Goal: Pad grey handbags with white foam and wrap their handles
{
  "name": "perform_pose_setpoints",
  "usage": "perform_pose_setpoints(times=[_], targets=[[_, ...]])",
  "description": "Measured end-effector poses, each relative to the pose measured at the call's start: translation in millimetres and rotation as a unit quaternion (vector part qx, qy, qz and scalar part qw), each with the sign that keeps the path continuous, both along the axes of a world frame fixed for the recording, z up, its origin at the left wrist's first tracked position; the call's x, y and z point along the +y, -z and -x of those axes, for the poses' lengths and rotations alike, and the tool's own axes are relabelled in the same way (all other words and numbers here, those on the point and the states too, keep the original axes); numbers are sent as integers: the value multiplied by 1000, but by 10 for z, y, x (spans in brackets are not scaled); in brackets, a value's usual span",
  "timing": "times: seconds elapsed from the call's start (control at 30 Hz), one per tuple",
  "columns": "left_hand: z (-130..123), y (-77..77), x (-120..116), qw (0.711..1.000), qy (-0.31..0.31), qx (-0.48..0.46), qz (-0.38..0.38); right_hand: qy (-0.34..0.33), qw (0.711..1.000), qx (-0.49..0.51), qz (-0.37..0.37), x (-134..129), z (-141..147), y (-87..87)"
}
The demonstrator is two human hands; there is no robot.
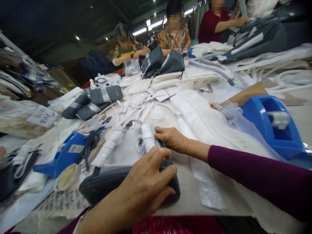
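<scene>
The left hand (pixel 143 183) is pressing down on a dark grey padded bag (pixel 104 183) with its fingers spread, and the bag is lying close to the bench's (pixel 185 201) near edge. The right hand (pixel 172 139), coming in from a plum sleeve (pixel 258 178), is curving its fingers against a white wrapped handle (pixel 148 138) that is rising from the bag; whether it is pinching the handle I cannot tell. A blue tape dispenser (pixel 270 130) is sitting toward the right edge, and a second blue dispenser (pixel 65 157) is lying left of the hands. Grey bags with white bands (pixel 91 100) are lying mid-bench among white fabric strips (pixel 204 120). Co-workers (pixel 174 32) are working along the far edge, one reaching across a large grey bag (pixel 258 42) at the far right corner
</scene>
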State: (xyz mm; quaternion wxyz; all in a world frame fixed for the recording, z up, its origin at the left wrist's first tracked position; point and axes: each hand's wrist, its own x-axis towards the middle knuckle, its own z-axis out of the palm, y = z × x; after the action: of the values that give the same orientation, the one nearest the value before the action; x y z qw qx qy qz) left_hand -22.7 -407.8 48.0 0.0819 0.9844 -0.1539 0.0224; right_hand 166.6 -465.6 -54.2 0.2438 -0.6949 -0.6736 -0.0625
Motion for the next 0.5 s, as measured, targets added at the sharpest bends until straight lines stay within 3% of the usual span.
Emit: perform_pose_setpoints(times=[0.2,0.37,0.5], targets=[[-86,-126,26,994,54,71,-57,-4,1000,-21,6,85,-63,-78],[-114,-128,64,992,68,55,-92,-11,999,-44,8,114,-84,-165],[-122,-74,108,993,67,26,-90,17,998,53,-15,42,14,-121]])
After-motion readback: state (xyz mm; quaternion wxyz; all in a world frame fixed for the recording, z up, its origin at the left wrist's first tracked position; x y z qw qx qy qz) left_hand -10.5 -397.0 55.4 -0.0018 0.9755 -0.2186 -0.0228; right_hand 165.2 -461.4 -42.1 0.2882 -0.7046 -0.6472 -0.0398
